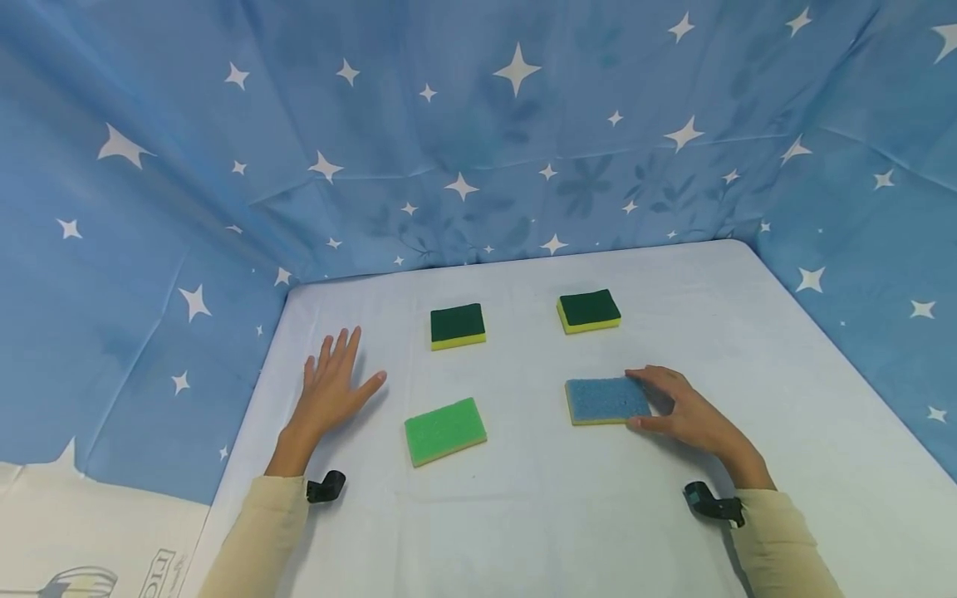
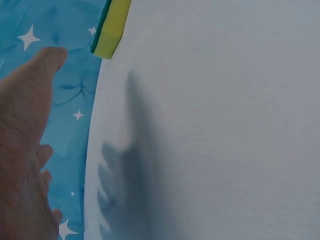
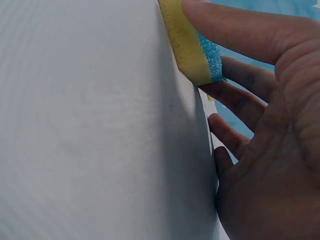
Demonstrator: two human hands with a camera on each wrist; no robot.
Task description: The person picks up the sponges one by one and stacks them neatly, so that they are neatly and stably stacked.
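Blue-and-yellow scouring sponge, lower right of centre in the head view, is pinched at its right end between the right hand's thumb and fingers, parted to its width. A light-green sponge lies at lower centre, two dark-green-and-yellow sponges near mid-frame. The left hand, lower left of centre, is empty, fingers straight and spread.

Blue fabric is hanging behind and beside a white-topped table, white stars and faint leaf motifs are dotting the blue, a cream printed panel is showing at lower left
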